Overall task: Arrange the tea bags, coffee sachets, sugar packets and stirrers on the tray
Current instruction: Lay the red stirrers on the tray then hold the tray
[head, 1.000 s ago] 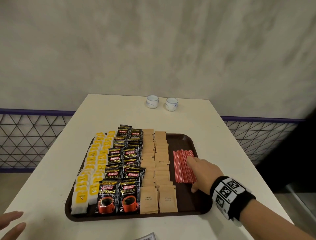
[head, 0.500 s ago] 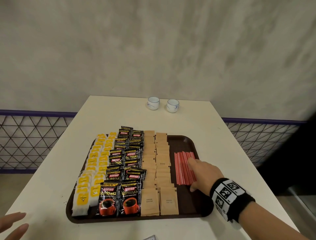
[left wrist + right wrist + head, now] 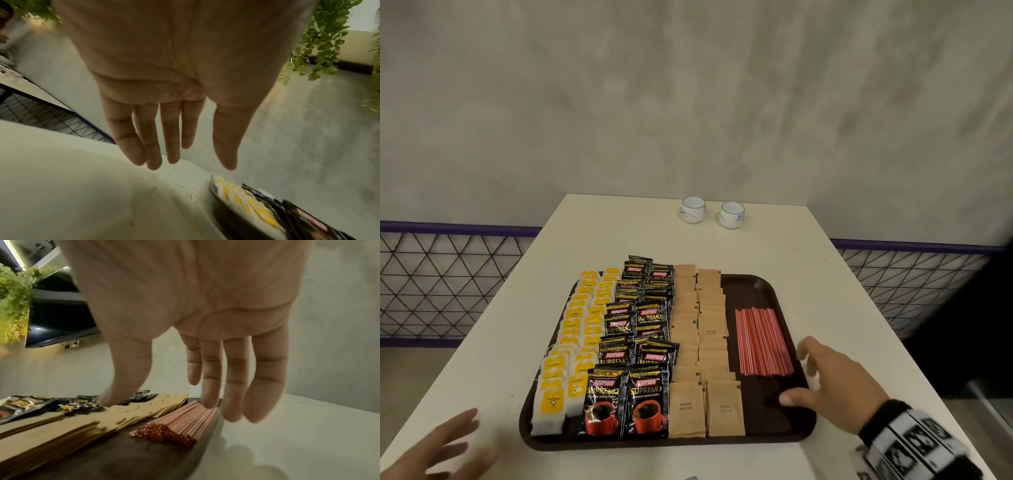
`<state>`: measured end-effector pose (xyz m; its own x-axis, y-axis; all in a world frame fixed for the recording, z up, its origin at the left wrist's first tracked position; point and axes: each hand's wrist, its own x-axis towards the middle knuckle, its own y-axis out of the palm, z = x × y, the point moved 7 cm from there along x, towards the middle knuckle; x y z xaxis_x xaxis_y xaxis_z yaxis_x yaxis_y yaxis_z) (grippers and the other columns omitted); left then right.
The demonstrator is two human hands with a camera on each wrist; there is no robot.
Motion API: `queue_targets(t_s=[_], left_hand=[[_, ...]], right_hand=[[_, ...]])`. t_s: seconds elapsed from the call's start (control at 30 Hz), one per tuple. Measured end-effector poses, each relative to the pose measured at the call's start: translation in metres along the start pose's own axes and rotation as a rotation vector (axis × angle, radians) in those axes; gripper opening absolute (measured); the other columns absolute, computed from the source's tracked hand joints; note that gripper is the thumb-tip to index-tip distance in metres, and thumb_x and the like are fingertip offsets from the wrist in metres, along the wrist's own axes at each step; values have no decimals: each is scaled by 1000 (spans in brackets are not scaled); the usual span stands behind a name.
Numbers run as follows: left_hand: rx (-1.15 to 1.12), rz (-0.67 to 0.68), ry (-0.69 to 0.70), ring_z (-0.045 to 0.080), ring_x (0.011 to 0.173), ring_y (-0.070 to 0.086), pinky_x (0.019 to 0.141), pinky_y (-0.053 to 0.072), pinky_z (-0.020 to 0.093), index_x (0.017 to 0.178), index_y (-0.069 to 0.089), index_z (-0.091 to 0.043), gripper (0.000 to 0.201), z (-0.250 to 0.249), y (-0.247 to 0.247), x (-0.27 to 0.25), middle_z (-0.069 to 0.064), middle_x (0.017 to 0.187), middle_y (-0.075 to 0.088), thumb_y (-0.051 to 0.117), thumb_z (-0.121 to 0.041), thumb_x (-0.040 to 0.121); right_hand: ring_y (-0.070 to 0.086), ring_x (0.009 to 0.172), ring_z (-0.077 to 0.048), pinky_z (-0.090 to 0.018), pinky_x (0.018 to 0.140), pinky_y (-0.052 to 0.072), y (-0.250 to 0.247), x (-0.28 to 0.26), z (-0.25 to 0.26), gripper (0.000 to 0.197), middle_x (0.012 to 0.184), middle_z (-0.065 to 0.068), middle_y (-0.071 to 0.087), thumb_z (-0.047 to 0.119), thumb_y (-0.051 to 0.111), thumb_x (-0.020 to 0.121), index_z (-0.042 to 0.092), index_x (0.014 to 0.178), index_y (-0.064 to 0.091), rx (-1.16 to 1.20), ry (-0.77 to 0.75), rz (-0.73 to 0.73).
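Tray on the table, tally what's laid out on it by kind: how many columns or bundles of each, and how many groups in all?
Tea bags: 2 columns
Coffee sachets: 2 columns
Sugar packets: 2 columns
Stirrers: 1 bundle
Total: 7 groups

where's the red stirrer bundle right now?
In the head view, the bundle of thin red stirrers lies flat on the right part of the dark brown plastic tray, just right of the tan paper sugar packets, with the open right hand beside its near end.
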<state>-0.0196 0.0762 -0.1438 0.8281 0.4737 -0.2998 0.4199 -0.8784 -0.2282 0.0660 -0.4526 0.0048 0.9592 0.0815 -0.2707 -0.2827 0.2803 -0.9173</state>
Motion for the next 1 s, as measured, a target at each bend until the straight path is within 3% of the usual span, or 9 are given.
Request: queue_targets(t_s=[0.1,0.2,0.27,0.37,0.43,0.5,0.6,0.73,1.0], left_hand=[[185,261,-67,28,106,47,58,52,29,118,49,-15,50,-36,44,-31,7,111,54,62,14,79],[260,268,27,25,95,58,75,50,27,114,54,-19,61,-57,70,-44,5,109,62,76,11,66],[296,305,108,22,91,62,63,53,12,99,58,-25,58,-70,78,-49,-4,98,64,78,12,61],[326,222,158,20,78,61,62,50,7,92,55,-24,58,-84,76,-45,-13,84,61,77,17,59],[383,253,183,14,76,60,70,52,16,86,54,-30,57,-90,80,-47,-18,82,59,80,13,58],[422,238,190,17,76,60,78,53,25,88,54,-26,56,-90,81,-45,-18,81,59,81,11,57],[507,196,164,20,82,64,90,51,37,98,58,-25,54,-86,82,-39,-11,85,65,86,-2,58],[552,187,169,13,89,68,89,54,33,116,63,-21,60,-84,90,-26,-4,101,70,87,-17,61],[567,120,212,12,85,66,74,45,15,116,66,-15,53,-103,103,-11,-1,98,70,83,-14,66]], right_hand=[[52,86,-5,-16,68,38,11,-21,-20,75,100,12,52,67,78,52,34,104,34,15,83,91],[53,84,-6,-12,66,36,28,-28,-29,61,96,8,52,45,80,61,31,102,38,38,141,176],[54,82,-9,-10,65,35,36,-26,-29,39,87,7,51,28,71,73,32,90,36,75,147,162],[51,61,-9,-10,56,37,46,-16,-34,43,68,4,60,19,69,61,30,81,32,144,126,98],[48,54,-9,-10,51,38,49,-10,-36,46,63,25,61,16,70,56,29,81,34,200,105,94],[48,55,-10,-10,51,38,48,-4,-39,47,61,29,59,14,73,56,27,81,35,207,92,86],[49,56,-12,-16,55,39,44,6,-44,47,61,3,60,15,72,56,26,81,33,187,97,25],[53,59,-15,-17,56,41,41,19,-49,48,71,1,57,9,74,62,27,82,34,155,108,-1],[49,58,-12,-15,55,38,32,39,-46,45,70,0,56,12,70,64,28,79,30,128,103,-2]])
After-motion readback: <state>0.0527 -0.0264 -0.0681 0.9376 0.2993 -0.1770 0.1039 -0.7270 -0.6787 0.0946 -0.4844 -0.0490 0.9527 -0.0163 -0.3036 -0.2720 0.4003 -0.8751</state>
